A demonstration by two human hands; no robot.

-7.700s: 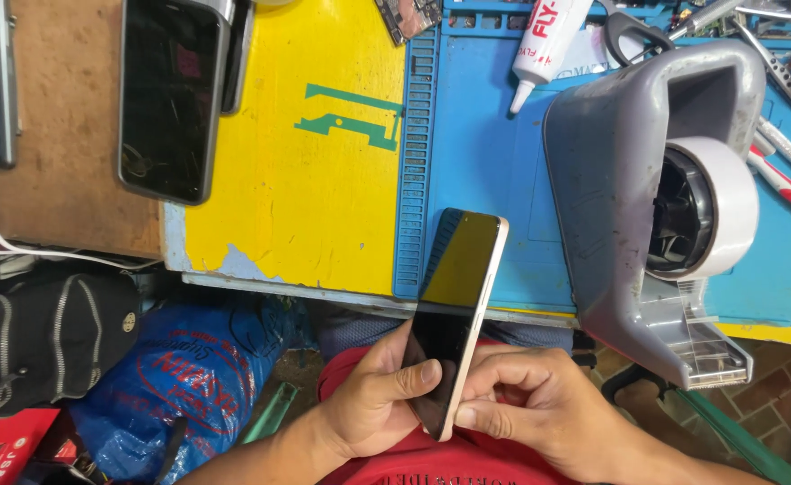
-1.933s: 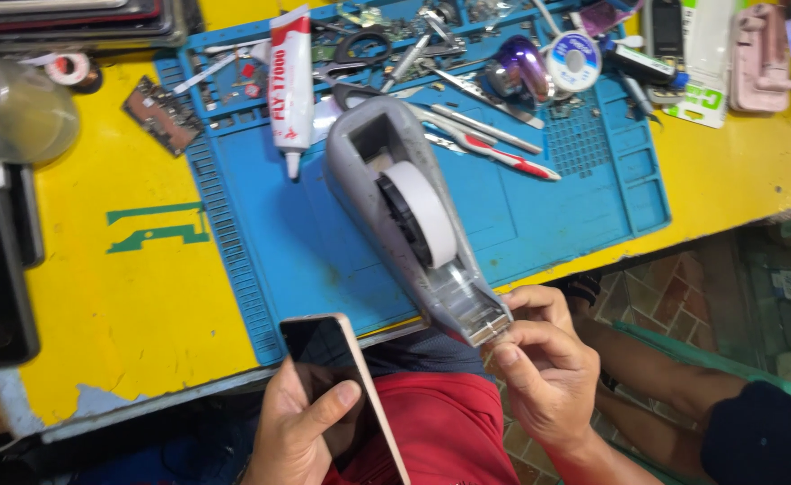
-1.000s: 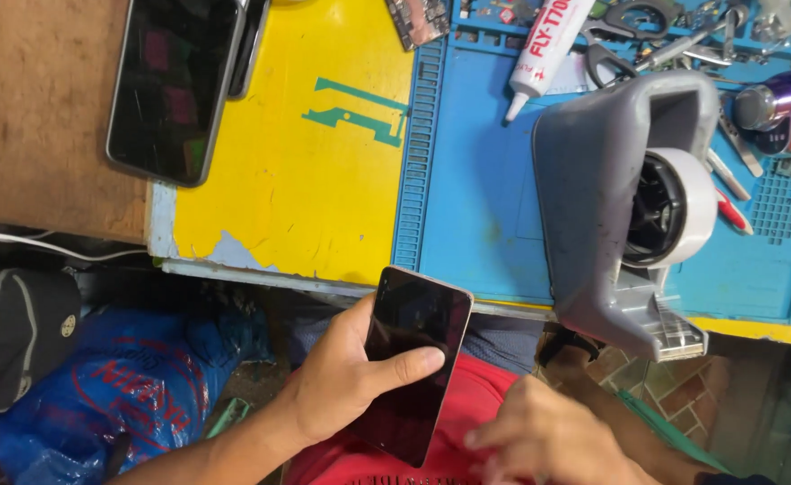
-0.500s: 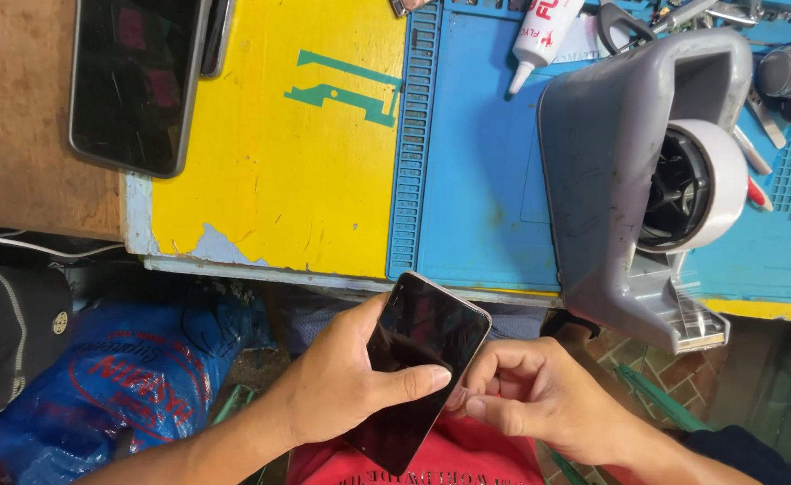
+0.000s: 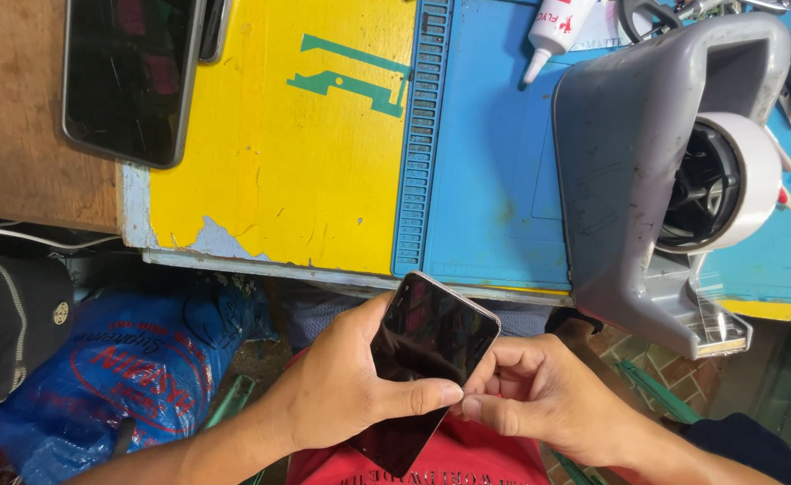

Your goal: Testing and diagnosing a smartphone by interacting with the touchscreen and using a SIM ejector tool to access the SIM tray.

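Phone repair workbench: blue mat (image 5: 494, 180), tools.

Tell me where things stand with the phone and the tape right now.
Done: nothing visibly taped yet; the dark phone shows a bare glossy face. In hand: the left hand cradles the phone over the lap, thumb across its face, while the right hand pinches at its right edge; whether it holds a tape piece I cannot tell. Left: the grey tape dispenser sits on the blue mat with its roll loaded.

Grey tape dispenser (image 5: 647, 180) right of frame on blue mat (image 5: 485, 180); glue tube (image 5: 553, 31) top; second dark phone (image 5: 131, 76) upper left; blue plastic bag (image 5: 135, 359) lower left
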